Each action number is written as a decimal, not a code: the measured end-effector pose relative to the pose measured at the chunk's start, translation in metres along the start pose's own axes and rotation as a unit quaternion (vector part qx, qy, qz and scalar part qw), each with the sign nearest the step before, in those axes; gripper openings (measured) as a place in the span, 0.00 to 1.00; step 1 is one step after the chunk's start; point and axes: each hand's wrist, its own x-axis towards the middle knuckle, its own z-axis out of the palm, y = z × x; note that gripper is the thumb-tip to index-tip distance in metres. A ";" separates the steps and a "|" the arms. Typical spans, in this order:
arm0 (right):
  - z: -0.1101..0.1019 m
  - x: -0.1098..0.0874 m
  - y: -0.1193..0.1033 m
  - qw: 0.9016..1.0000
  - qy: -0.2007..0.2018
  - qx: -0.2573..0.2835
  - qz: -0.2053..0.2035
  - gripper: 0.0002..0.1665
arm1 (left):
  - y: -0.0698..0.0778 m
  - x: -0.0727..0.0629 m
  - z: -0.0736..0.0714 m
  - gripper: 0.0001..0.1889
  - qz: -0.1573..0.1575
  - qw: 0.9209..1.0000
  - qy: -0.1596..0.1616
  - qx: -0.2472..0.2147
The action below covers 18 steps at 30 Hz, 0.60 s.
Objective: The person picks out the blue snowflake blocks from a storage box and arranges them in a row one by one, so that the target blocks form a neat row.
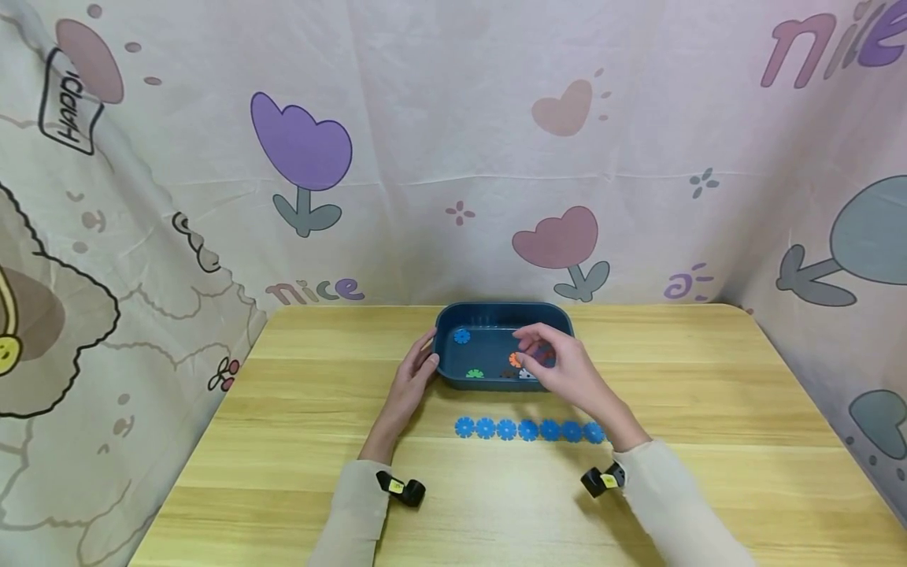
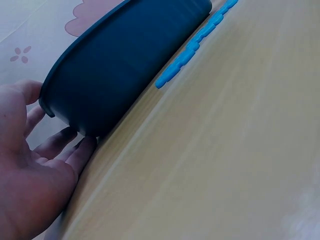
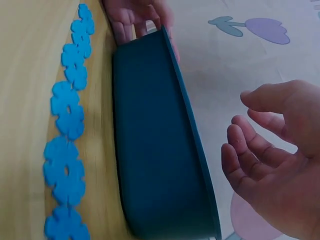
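Note:
A dark blue plastic bin (image 1: 482, 385) stands near the table's back edge. My left hand (image 1: 412, 376) holds its left end, with fingers against the outer wall and rim, as the left wrist view also shows. Over the bin's right part hovers my right hand (image 1: 563, 364), fingers loosely bent and nothing seen between them. Inside the bin lie a blue snowflake disc (image 1: 462, 336), a green one (image 1: 475, 374), an orange one (image 1: 515, 360) and a white one (image 1: 526, 374); others are partly hidden by the right hand. In front, several blue snowflake discs (image 1: 527, 430) form a linked row.
The wooden table (image 1: 283, 441) carries the bin and the row. A printed cloth (image 1: 425, 142) hangs behind the table and along both sides. Each wrist wears a small black camera, one on the left (image 1: 404, 490) and one on the right (image 1: 602, 479).

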 end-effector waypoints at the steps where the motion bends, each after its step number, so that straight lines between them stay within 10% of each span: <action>1: 0.002 0.003 0.000 1.000 -0.001 0.005 -0.001 0.17 | 0.000 0.000 0.000 0.26 0.000 1.000 0.000 0.000; 18: 0.032 0.039 0.007 1.000 -0.016 0.001 0.008 0.17 | 0.001 -0.001 0.000 0.26 -0.012 1.000 0.006 0.008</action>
